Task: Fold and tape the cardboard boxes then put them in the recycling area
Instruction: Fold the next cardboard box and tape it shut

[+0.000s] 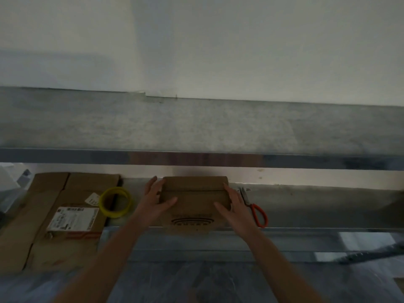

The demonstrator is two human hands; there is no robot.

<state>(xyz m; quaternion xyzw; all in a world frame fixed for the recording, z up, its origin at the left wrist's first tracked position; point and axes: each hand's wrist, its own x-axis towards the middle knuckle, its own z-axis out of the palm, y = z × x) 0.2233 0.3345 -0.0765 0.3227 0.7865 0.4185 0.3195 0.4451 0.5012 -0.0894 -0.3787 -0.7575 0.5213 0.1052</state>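
Note:
A small brown cardboard box (pixel 194 200) with a dark printed logo lies on the steel counter in front of me, its far flap folded over. My left hand (pixel 154 200) holds its left side, thumb on top and fingers along the edge. My right hand (pixel 235 206) holds the right side the same way. A larger flattened cardboard box (pixel 54 219) with a white shipping label lies to the left. A roll of yellow tape (pixel 115 202) rests on its right edge.
Red-handled scissors (pixel 254 207) lie just right of the small box. A steel shelf (pixel 196 157) runs overhead across the counter, with a white wall behind. Clear plastic sheeting (pixel 196 276) covers the area below the counter edge (pixel 306 229).

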